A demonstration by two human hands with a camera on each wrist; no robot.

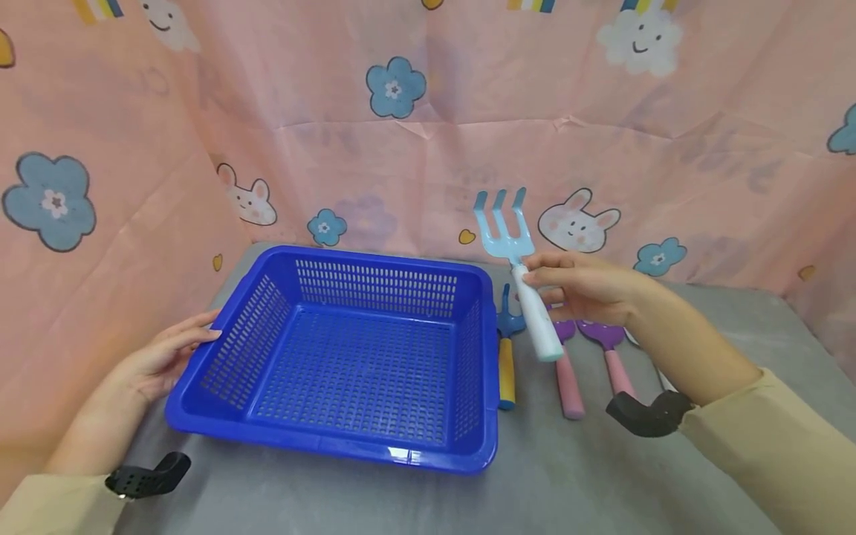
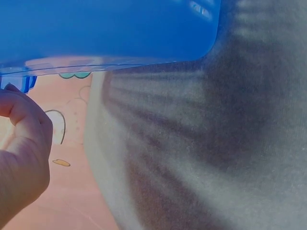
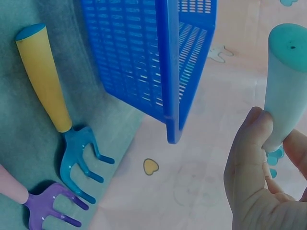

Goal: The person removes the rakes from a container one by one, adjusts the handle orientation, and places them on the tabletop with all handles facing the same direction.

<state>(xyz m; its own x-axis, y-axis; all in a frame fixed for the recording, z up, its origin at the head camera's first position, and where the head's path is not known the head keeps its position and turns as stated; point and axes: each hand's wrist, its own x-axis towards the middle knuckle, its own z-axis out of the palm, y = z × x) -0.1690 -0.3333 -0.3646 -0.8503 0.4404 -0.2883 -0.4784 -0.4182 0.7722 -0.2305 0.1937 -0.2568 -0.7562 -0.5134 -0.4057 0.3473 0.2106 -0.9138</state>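
Observation:
In the head view my right hand holds a light blue hand rake up off the table, tines upward, thumb and fingers pinching the top of its pale handle. The right wrist view shows the teal handle end above that hand. My left hand grips the left rim of a blue plastic basket, some fingers hidden behind it. No tools show inside the basket. Close to its right side lies a hand rake with a yellow handle and blue head.
Right of the yellow-handled rake, a purple rake with a pink handle and another purple-headed tool lie on the grey table. A white tool is partly hidden under my right forearm. A pink patterned cloth hangs behind.

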